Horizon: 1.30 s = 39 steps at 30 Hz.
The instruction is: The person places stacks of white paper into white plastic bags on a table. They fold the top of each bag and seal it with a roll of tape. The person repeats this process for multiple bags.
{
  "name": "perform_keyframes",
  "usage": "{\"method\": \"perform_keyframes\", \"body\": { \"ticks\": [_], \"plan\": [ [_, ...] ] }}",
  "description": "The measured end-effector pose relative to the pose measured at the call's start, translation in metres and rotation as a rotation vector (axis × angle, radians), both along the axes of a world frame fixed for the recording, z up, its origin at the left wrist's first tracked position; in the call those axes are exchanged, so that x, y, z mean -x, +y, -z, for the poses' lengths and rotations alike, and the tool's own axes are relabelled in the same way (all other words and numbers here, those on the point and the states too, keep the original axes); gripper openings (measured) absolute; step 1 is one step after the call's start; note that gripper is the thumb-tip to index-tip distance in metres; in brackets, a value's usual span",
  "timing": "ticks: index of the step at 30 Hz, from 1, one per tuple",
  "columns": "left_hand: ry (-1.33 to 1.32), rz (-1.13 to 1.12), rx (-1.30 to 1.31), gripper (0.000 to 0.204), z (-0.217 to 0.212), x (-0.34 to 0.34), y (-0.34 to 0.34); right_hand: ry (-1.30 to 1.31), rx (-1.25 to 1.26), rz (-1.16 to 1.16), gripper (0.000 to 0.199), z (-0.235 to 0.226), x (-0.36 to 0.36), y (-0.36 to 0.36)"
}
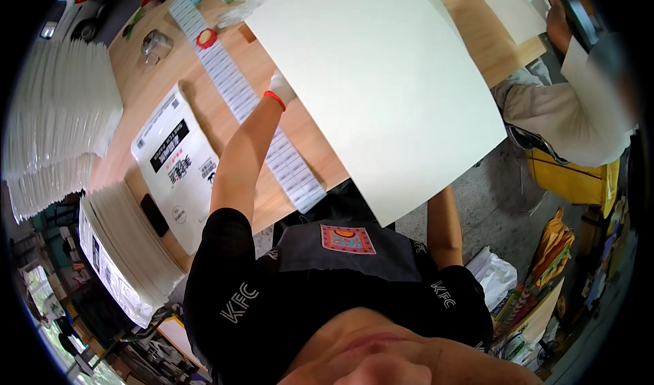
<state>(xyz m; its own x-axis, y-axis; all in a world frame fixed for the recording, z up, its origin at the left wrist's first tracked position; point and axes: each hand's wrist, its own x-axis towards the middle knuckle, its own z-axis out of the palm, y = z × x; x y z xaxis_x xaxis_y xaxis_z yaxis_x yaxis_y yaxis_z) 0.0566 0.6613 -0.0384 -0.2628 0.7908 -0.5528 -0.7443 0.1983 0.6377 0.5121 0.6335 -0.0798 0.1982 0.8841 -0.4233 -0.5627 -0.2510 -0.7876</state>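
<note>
A large white sheet of paper or board (381,78) slants across the table and overhangs its near edge toward my chest. My left hand (281,86), in a whitish glove with a red band at the wrist, is at the sheet's left edge; its fingers are hidden behind the sheet. Only the forearm of my right arm (443,229) shows, going up beneath the sheet's near right corner, and the hand itself is covered. Beside my left forearm runs a long strip of printed labels (225,75).
A white printed package (178,163) and dark phone (154,214) lie left. Tall stacks of clear-wrapped packets (61,105) and another stack (129,235) stand beyond. A red roll (206,39) and glass jar (157,45) are farther back. Another person's hand (557,24) is at right.
</note>
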Motion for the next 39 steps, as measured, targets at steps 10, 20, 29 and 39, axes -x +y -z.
{"method": "perform_keyframes", "body": {
  "ticks": [10, 20, 29, 39],
  "plan": [
    [0.102, -0.146, -0.030, 0.030, -0.039, 0.046, -0.099, 0.075, -0.045, -0.115, 0.047, -0.007, 0.078, -0.049],
    [1.471, -0.048, 0.052, 0.035, -0.063, 0.080, -0.402, -0.255, 0.087, -0.407, 0.016, -0.040, 0.133, -0.247],
    [1.319, -0.265, 0.059, 0.043, -0.092, 0.056, -0.518, -1.626, -1.566, -0.376, 0.032, -0.296, 0.164, -0.261],
    [0.882, 0.241, -0.526, 0.038, -0.181, -0.077, -0.392, -1.796, -1.642, -0.596, 0.025, -0.308, 0.153, -0.187]
  ]
}}
